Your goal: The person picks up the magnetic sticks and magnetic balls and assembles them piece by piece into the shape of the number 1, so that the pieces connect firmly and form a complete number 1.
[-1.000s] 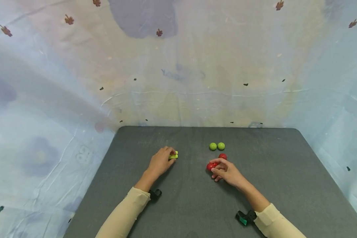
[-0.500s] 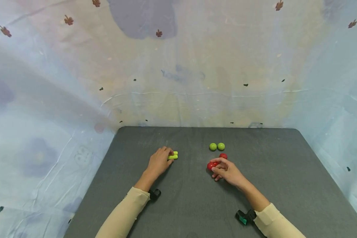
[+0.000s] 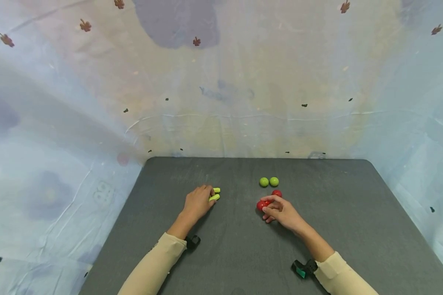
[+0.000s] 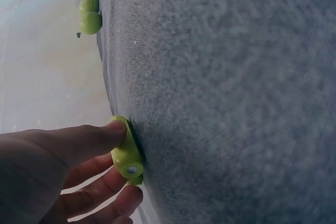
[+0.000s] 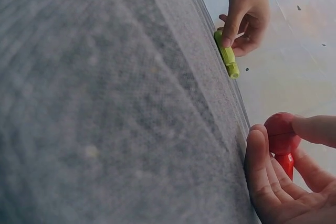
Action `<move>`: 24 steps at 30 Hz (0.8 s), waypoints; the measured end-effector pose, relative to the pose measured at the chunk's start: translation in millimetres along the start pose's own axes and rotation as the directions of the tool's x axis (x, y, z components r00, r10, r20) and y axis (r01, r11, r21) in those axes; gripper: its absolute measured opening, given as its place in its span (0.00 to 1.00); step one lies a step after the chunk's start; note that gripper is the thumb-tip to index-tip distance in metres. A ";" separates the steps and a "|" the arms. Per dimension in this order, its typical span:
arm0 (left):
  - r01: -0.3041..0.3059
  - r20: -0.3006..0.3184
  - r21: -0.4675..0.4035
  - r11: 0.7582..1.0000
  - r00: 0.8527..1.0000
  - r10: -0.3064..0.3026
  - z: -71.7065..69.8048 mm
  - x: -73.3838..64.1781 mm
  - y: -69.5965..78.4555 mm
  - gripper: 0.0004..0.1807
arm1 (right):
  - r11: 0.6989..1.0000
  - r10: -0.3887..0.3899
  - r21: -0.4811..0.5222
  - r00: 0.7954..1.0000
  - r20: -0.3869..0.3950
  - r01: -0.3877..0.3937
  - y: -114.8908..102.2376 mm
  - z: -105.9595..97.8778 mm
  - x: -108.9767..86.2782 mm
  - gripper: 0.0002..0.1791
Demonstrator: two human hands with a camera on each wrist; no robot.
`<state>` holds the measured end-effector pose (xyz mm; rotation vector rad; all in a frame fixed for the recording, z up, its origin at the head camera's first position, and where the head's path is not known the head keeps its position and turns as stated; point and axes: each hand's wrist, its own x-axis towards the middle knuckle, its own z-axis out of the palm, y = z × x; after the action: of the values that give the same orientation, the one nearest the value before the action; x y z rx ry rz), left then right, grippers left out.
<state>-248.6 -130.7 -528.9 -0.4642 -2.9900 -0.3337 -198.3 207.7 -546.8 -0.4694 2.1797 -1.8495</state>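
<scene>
My left hand [image 3: 198, 202] pinches a short yellow-green stick [image 4: 126, 156] with a pale round spot on its end. The thumb lies along the stick, with fingers behind it. Beside it is a second yellow-green stick [image 3: 216, 190], set at an angle and partly hidden by the fingers. My right hand [image 3: 285, 214] holds a red ball [image 5: 282, 132] between thumb and fingers. A red rod [image 5: 284, 164] extends from that ball into the hand. Another red ball [image 3: 277, 193] shows just beyond the fingers; whether the rod joins both balls cannot be told.
Two green balls [image 3: 269, 181] sit side by side farther back on the dark grey table [image 3: 229, 246]. A pale patterned cloth [image 3: 221, 82] hangs behind the table and at both sides. Black wrist devices [image 3: 304, 269] are worn on both arms.
The two yellow-green sticks, earlier lying parallel, now spread apart at their right ends. My left hand has shifted slightly toward the near edge. The right hand stays almost still on the red ball.
</scene>
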 end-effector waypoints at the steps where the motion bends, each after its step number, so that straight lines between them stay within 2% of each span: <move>1: 0.002 0.001 0.006 1.000 1.000 -0.002 0.1 -0.1 0.3 0.13 | 1.000 0.003 0.001 1.000 -0.001 -0.003 0.0 0.1 0.2 0.24; 7: 0.018 0.027 0.028 0.999 0.999 -0.019 2.2 0.9 0.2 0.12 | 1.000 -0.011 0.012 1.000 0.012 0.011 -0.8 0.0 0.1 0.24; 11: 0.007 0.037 0.006 1.000 0.999 -0.007 3.2 0.1 0.9 0.13 | 1.000 -0.016 0.014 1.000 0.015 0.016 -1.8 -0.3 -0.5 0.24; 16: -0.009 0.083 -0.092 0.996 0.996 0.017 0.7 -4.5 8.6 0.12 | 1.000 0.005 0.007 1.000 0.005 -0.005 -0.8 -0.2 0.5 0.25; 24: -0.006 0.164 -0.251 0.968 0.985 0.049 0.7 -8.9 22.6 0.12 | 1.000 0.019 0.011 1.000 -0.003 -0.019 -1.7 0.4 1.2 0.26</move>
<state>-233.2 -112.1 -526.2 -0.5837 -3.1149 -0.7084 -199.1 206.6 -545.2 -0.4422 2.1672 -1.8532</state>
